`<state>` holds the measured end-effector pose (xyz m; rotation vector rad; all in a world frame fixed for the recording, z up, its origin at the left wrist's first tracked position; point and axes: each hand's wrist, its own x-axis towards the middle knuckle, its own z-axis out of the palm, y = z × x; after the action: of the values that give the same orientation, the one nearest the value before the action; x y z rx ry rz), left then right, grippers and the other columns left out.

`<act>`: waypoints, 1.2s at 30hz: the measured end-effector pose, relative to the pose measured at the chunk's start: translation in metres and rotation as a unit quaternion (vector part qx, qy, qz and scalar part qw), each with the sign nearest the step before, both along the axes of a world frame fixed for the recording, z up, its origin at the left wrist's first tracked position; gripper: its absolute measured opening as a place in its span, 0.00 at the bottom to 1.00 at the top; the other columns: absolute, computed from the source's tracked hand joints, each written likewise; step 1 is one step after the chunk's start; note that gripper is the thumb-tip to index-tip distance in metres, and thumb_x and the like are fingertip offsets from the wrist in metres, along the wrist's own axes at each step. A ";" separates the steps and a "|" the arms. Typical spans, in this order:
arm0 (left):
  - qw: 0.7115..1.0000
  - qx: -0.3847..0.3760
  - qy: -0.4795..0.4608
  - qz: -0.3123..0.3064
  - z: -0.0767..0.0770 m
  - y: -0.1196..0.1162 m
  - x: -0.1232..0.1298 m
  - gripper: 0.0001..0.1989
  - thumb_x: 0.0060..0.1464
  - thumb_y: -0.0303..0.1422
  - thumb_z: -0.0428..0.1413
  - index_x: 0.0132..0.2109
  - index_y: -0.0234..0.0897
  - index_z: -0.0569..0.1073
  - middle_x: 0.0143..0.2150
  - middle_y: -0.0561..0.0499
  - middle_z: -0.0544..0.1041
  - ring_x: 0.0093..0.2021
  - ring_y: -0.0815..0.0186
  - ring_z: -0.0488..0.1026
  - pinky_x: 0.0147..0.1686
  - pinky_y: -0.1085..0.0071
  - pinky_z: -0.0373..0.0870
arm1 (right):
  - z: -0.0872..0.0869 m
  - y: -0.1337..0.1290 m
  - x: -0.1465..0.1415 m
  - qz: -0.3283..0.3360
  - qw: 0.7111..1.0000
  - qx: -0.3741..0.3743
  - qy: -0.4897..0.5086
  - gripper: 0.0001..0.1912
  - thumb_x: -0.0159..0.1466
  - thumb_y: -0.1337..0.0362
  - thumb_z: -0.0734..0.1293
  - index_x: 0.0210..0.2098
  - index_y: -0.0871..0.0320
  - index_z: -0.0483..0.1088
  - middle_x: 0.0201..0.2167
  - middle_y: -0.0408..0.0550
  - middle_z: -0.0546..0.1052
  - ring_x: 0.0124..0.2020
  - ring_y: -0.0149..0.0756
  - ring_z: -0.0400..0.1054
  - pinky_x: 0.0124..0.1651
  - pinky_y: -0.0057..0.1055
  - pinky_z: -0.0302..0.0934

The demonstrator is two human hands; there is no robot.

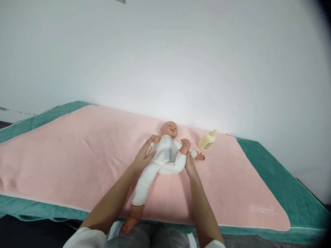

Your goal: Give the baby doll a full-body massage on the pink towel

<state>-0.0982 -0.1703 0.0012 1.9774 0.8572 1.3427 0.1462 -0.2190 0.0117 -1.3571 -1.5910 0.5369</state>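
A baby doll (160,150) is lying face-up on a pink mat (77,155), its head (168,128) pointing toward twelve o'clock, its straight leg (144,182) running toward seven with the bare foot (131,224) overhanging the mat's near edge. At nine o'clock, the person's left hand (143,157) is resting along the doll's arm and side, thumb and fingers standing apart; whether it is pressing, one cannot tell. At four o'clock, the right hand (190,166) is clasping the bent, raised leg (180,162) near the ankle, its fingers mostly hiding behind it. A pale yellow bottle (206,142) is standing past the doll, between two and three o'clock. Judging by looks, the doll is probably pairing a soft, yielding cloth body with a stiffer, smoother head and feet, weighing little and flopping at the hips rather than breaking. The padded torso and thighs are likely offering the surer hold, the bare feet perhaps turning slippery, and the steadiest support is probably coming from one palm under the back, another behind the head
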 end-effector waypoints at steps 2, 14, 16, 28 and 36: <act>0.999 0.043 0.033 -0.010 -0.002 -0.001 0.002 0.31 0.62 0.37 0.50 0.69 0.42 0.52 0.69 0.45 0.55 0.69 0.58 0.52 0.67 0.58 0.50 | 0.005 0.013 -0.008 0.005 1.000 -0.018 0.017 0.20 0.67 0.55 0.63 0.55 0.57 0.65 0.54 0.52 0.70 0.50 0.41 0.68 0.52 0.45 0.66; 0.979 0.159 0.116 -0.056 -0.006 0.006 -0.002 0.20 0.61 0.31 0.50 0.60 0.44 0.68 0.61 0.47 0.68 0.64 0.57 0.60 0.62 0.52 0.59 | 0.003 0.048 -0.019 0.040 0.995 -0.067 0.062 0.17 0.66 0.53 0.63 0.45 0.60 0.71 0.46 0.50 0.75 0.47 0.40 0.70 0.51 0.42 0.65; 0.980 0.152 0.113 -0.062 -0.007 0.006 -0.001 0.19 0.61 0.33 0.51 0.58 0.44 0.70 0.60 0.47 0.69 0.64 0.56 0.60 0.61 0.51 0.59 | 0.001 0.053 -0.019 0.042 0.995 -0.065 0.065 0.20 0.65 0.49 0.62 0.41 0.59 0.74 0.44 0.50 0.77 0.48 0.40 0.69 0.53 0.39 0.62; 0.978 0.151 0.131 -0.060 -0.016 0.012 -0.002 0.13 0.58 0.34 0.54 0.48 0.45 0.78 0.55 0.48 0.73 0.63 0.55 0.60 0.60 0.51 0.61 | -0.006 0.066 -0.017 0.030 0.996 -0.064 0.062 0.24 0.60 0.44 0.62 0.36 0.59 0.77 0.43 0.52 0.76 0.48 0.40 0.68 0.56 0.37 0.58; 0.980 0.162 0.106 -0.056 -0.018 0.014 -0.002 0.14 0.59 0.32 0.53 0.50 0.47 0.77 0.56 0.49 0.74 0.62 0.57 0.61 0.60 0.52 0.61 | 0.004 0.056 -0.020 0.036 0.993 -0.054 0.100 0.24 0.59 0.45 0.64 0.37 0.60 0.76 0.41 0.52 0.78 0.46 0.42 0.68 0.53 0.37 0.60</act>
<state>-0.1002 -0.1565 -0.0165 2.4162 0.6380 1.2874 0.1263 -0.1635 0.0159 -1.2845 -1.4684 0.7877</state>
